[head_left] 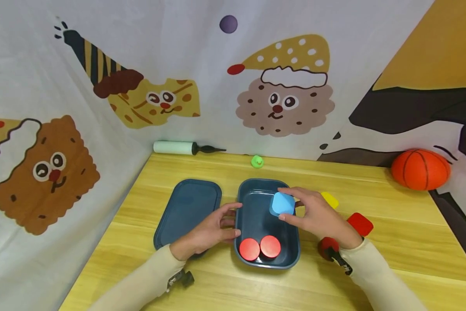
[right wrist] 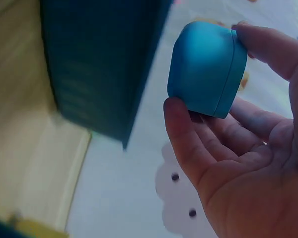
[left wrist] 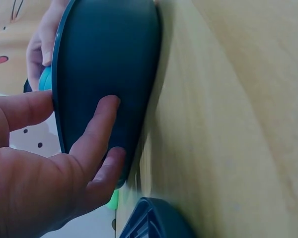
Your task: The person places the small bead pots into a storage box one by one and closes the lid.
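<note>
My right hand (head_left: 320,211) pinches a small light-blue rounded-square box (head_left: 282,204) between thumb and fingers, over the right side of a dark blue rectangular container (head_left: 252,216). A seam line runs around the blue box (right wrist: 203,69) in the right wrist view. Against the container's left wall rests my left hand (head_left: 209,229), its fingers spread; the left wrist view shows its fingertips on the outer wall (left wrist: 104,59), one of them at the rim. Two red round pieces, one left (head_left: 250,249) and one right (head_left: 270,246), lie inside at the near end.
Left of the container lies a matching dark blue lid (head_left: 188,205). On the right are a yellow piece (head_left: 329,200), a red square piece (head_left: 360,223) and a red round object (head_left: 328,247). Farther back stand a hand pump (head_left: 174,147), a green duck (head_left: 257,161) and an orange ball (head_left: 420,169).
</note>
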Motion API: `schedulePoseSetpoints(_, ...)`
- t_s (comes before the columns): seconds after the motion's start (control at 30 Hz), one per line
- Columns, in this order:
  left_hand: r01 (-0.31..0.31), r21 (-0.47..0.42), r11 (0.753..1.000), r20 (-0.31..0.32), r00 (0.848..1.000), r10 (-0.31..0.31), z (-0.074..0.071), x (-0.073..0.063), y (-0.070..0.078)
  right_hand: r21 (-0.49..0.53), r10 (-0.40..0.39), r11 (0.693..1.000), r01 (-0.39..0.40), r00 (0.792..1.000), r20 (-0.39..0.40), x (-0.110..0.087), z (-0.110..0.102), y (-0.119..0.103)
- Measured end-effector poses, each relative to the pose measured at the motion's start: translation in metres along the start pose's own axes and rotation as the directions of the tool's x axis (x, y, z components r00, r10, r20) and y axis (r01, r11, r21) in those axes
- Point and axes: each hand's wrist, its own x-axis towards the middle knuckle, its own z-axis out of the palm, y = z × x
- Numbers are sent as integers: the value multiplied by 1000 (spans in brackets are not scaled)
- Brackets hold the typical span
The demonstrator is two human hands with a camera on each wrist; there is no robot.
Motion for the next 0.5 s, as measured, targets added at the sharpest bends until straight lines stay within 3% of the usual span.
schedulePoseSetpoints(0.5, 26, -11, 1000, 21, 999, -26, -3, 1, 1, -25, -122, 992, 127, 981, 150, 24, 53, -24)
